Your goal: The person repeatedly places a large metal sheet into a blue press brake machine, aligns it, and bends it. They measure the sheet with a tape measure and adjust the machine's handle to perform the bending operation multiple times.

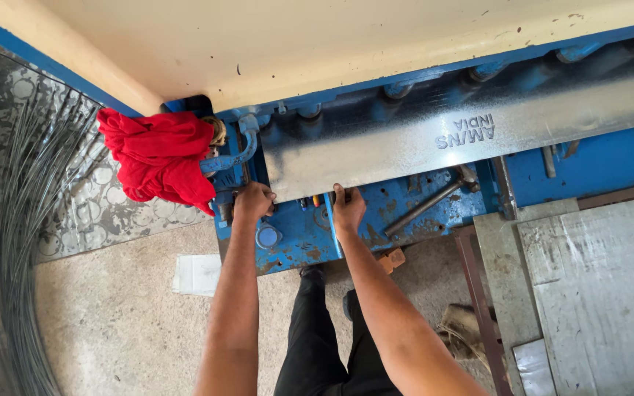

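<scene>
Stretching across the far half of the view, a blue sheet-metal machine (434,213) sits under a cream wall, chipped and rusty along its near face. On its bed lies a long galvanised steel sheet (434,139), running from centre to far right, shiny, with grey stamped lettering near its middle that I leave unread. It looks stiff and fairly heavy, with thin edges that could cut, so the near long edge, taken flat with both hands apart, seems the place to hold it. Leaning at the right are more grey metal sheets (596,279). At the left, a coil of wire (16,242) rests against a patterned panel. A red cloth (159,158) hangs on the machine's left end. The left hand (253,202) is clenched on a machine part beside the sheet's corner. The right hand (347,209) presses fingers onto the sheet's near edge, grasping it.
</scene>
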